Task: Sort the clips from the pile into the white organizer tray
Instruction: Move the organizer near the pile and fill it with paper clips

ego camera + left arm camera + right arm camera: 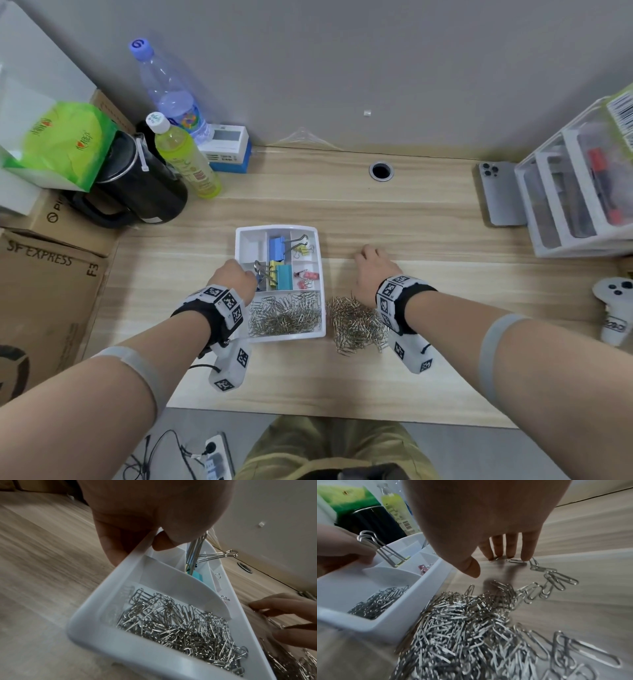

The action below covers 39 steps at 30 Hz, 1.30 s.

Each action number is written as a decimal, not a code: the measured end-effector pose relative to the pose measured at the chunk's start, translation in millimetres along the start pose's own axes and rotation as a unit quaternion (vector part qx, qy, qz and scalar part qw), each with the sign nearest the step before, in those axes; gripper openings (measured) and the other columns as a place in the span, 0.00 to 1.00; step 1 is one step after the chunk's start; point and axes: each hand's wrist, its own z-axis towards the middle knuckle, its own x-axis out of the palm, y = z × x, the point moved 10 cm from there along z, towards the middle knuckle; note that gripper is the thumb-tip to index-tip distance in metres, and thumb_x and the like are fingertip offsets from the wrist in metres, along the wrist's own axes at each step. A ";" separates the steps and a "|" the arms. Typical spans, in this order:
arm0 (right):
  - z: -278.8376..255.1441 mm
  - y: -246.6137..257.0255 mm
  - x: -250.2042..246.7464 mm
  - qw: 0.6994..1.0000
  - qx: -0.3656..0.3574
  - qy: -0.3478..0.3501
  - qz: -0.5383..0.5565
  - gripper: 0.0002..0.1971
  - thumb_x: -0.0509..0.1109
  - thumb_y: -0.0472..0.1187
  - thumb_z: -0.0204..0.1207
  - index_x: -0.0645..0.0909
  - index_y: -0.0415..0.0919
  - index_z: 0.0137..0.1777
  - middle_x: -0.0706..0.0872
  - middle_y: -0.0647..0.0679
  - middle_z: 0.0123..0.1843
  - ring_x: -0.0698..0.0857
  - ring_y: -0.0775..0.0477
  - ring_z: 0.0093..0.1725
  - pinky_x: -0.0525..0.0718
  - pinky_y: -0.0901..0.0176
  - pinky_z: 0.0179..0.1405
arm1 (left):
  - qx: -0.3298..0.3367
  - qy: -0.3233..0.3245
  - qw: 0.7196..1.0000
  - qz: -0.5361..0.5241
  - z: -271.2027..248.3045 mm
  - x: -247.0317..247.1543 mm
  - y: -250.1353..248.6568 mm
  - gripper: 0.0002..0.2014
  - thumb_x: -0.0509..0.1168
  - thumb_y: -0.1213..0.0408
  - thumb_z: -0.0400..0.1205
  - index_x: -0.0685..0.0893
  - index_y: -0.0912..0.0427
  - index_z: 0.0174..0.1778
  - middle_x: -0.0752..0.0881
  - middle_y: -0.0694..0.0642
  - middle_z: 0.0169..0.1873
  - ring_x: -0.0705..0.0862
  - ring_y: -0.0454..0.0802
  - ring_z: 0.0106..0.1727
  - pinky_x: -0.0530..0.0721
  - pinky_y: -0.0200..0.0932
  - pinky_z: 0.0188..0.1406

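The white organizer tray [321, 274] sits mid-table. Its near compartment holds silver paper clips [286, 317], and its other compartments hold blue, yellow and teal binder clips [278, 270] and small pink clips [308, 277]. My left hand [236, 275] pinches the tray's left wall [120, 577], thumb inside and fingers outside. Right of the tray lies the loose pile of paper clips [354, 325]. My right hand [369, 257] is spread flat beyond that pile. Its straight fingertips [526, 555] press down on a few stray clips [516, 561] trailing off the pile [462, 628].
A black kettle [137, 192], two bottles [186, 161] and cardboard boxes [48, 294] crowd the left side. A phone [500, 195] and a clear drawer unit [579, 192] stand at the right, with a white controller [615, 308] near the right edge. A cable hole [381, 170] is at the back.
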 end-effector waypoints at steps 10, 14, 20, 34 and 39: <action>-25.1 -5.3 -2.3 0.997 0.003 -0.033 0.068 0.21 0.62 0.36 0.75 0.75 0.41 0.69 0.77 0.44 0.67 0.76 0.41 0.65 0.81 0.46 0.62 | -0.007 0.003 1.000 0.000 4.3 4.4 0.2 0.09 0.54 0.62 0.85 0.73 0.65 0.51 0.76 0.55 0.34 0.77 0.50 0.33 0.71 0.43 0.27; -27.3 -38.1 -5.6 0.993 0.105 -0.023 0.050 0.28 0.68 0.37 0.71 0.67 0.38 0.72 0.69 0.41 0.70 0.68 0.38 0.69 0.80 0.46 0.62 | -0.009 0.004 1.000 0.002 4.1 5.5 0.7 0.08 0.54 0.62 0.85 0.71 0.64 0.51 0.75 0.55 0.34 0.77 0.50 0.33 0.70 0.43 0.26; -29.3 -23.3 16.0 0.993 0.030 0.074 0.092 0.19 0.63 0.31 0.72 0.79 0.40 0.62 0.76 0.45 0.62 0.78 0.40 0.63 0.81 0.47 0.62 | -0.012 0.008 1.000 0.011 4.5 6.6 1.2 0.07 0.54 0.63 0.85 0.70 0.64 0.52 0.74 0.54 0.33 0.75 0.49 0.32 0.69 0.43 0.26; -49.8 -43.8 39.0 0.994 -0.010 0.109 0.005 0.61 0.88 0.50 0.44 0.57 0.55 0.78 0.63 0.48 0.69 0.65 0.42 0.68 0.85 0.43 0.58 | 0.009 0.026 0.998 0.053 1.2 6.1 9.4 0.20 0.57 0.55 0.83 0.71 0.67 0.64 0.80 0.60 0.43 0.83 0.56 0.34 0.76 0.42 0.27; -52.7 -9.4 49.4 0.993 -0.074 0.062 0.066 0.51 0.86 0.42 0.56 0.63 0.55 0.79 0.65 0.49 0.71 0.67 0.43 0.69 0.79 0.48 0.67 | 0.009 0.025 0.998 0.054 1.9 9.7 12.4 0.20 0.57 0.54 0.82 0.71 0.66 0.63 0.78 0.56 0.37 0.82 0.54 0.33 0.76 0.41 0.25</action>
